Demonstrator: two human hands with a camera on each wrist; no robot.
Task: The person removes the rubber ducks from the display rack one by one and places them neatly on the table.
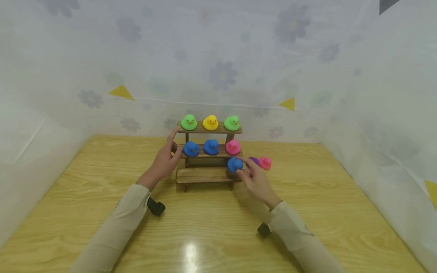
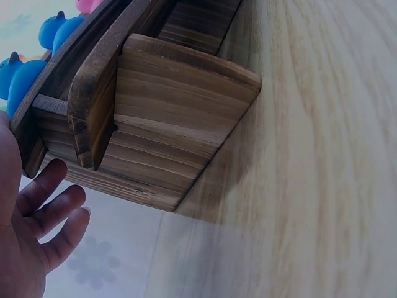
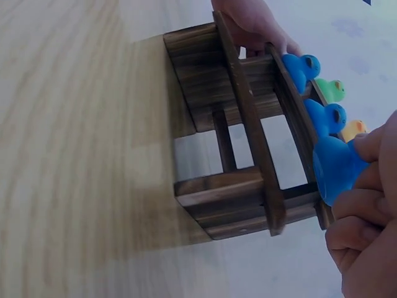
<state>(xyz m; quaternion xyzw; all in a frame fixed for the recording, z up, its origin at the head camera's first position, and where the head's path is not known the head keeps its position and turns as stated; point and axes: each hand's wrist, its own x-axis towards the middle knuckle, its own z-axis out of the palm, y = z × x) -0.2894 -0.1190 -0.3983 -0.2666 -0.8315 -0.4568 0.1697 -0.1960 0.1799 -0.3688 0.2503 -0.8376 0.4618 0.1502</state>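
Observation:
A three-tier wooden display stand faces me on the table. My right hand pinches a blue rubber duck between thumb and fingers, just above the right end of the bottom shelf. At the stand's left side, my left hand touches the shelf ends with index finger and thumb; its other fingers are loosely bent. On the middle shelf sit a blue duck, another blue duck and a pink duck. The top shelf holds a green duck, a yellow duck and another green duck.
Right of the stand, a second pink duck lies on the wood-grain table beside a purple duck, partly hidden by my right hand. A pale flower-patterned sheet hangs behind and along both sides.

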